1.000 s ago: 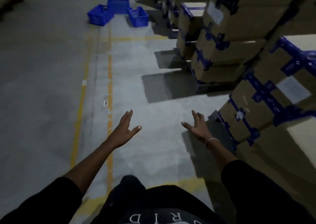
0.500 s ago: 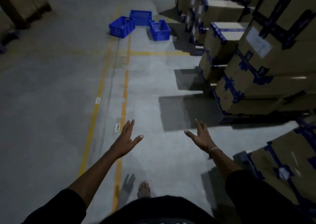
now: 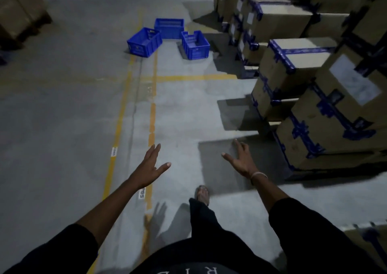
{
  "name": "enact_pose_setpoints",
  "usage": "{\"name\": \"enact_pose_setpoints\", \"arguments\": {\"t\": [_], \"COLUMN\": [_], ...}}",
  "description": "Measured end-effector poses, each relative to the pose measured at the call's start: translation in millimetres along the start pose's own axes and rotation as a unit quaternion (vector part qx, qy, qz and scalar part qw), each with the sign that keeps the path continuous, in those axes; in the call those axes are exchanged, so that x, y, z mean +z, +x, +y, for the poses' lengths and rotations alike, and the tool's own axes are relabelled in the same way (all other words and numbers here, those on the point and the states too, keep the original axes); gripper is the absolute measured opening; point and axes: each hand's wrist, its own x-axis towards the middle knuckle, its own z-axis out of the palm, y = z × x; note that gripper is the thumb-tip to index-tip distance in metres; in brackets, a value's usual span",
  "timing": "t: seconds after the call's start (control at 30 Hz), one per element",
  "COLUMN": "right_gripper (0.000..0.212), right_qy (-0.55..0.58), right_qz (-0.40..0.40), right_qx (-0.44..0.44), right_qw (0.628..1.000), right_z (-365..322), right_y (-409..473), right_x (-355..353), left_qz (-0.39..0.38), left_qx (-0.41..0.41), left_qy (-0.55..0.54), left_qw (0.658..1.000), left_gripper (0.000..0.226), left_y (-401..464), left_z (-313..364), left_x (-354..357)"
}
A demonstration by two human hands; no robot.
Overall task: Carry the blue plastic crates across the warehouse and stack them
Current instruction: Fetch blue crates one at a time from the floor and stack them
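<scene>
**Both hands empty; three blue crates on the floor far ahead**

The left hand (image 3: 149,167) is held out over the concrete floor (image 3: 62,127), palm turned inward, fingers spread apart and nothing gripped. The right hand (image 3: 240,161) is extended likewise, fingers apart and empty, with a pale bangle (image 3: 259,175) worn at the wrist. Dark sleeves are seen on both arms.

Three blue plastic crates are observed far ahead, all resting on the floor and unstacked: the left crate (image 3: 144,42) set at an angle, the far crate (image 3: 169,28) behind it, and the right crate (image 3: 195,44) just beside. All three appear empty. They lie well apart from both hands.

Yellow floor lines (image 3: 152,114) are noted running from near to far towards the crates. Stacked cardboard boxes (image 3: 326,114) bound with blue tape stand along the right side. One sandalled foot (image 3: 202,193) is seen forward on the floor between the arms.
</scene>
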Motion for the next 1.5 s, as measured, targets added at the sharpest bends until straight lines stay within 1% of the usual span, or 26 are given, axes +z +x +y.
{"name": "enact_pose_setpoints", "arguments": {"t": [0.13,0.3,0.4,0.6,0.77,0.9,0.97,1.07,1.2,1.3,1.37,1.5], "right_gripper": [0.093,0.098,0.102,0.106,0.100,0.097,0.097,0.096,0.096,0.101,0.106,0.107], "right_qy": [-0.013,-0.026,-0.051,-0.067,-0.061,-0.048,-0.035,-0.012,0.000,-0.001,0.000,-0.006], "right_qz": [-0.003,-0.044,-0.043,-0.065,-0.065,-0.061,-0.050,-0.038,-0.038,-0.038,-0.037,-0.019], "right_qx": [-0.012,-0.021,-0.028,-0.039,-0.043,-0.021,-0.028,-0.013,-0.006,0.004,0.005,-0.002], "right_qw": [1.000,0.998,0.997,0.995,0.995,0.997,0.998,0.999,0.999,0.999,0.999,1.000], "right_z": [-31,-95,-133,-192,-241,-298,-328,-363,-393,-408,-417,-438], "right_y": [111,235,305,440,552,634,673,727,797,860,909,1022], "right_x": [-14,-39,-45,-31,-3,21,28,36,45,47,45,31], "left_qz": [0.028,0.050,0.071,0.085,0.079,0.077,0.071,0.052,0.043,0.028,0.027,0.041], "left_qx": [-0.021,-0.023,-0.033,-0.052,-0.053,-0.077,-0.055,-0.055,-0.040,-0.042,-0.042,-0.037], "left_qy": [0.012,-0.004,-0.019,-0.038,-0.031,-0.038,-0.008,0.013,0.028,0.031,0.022,0.021], "left_qw": [0.999,0.998,0.997,0.994,0.995,0.993,0.996,0.997,0.998,0.998,0.999,0.998], "left_gripper": [0.097,0.096,0.098,0.101,0.098,0.094,0.093,0.093,0.091,0.091,0.093,0.093], "left_y": [99,211,266,376,490,578,621,681,757,818,866,973], "left_z": [-2,21,24,-4,-41,-57,-61,-67,-74,-82,-86,-87], "left_x": [-33,-90,-118,-177,-248,-322,-360,-410,-454,-476,-490,-516]}}
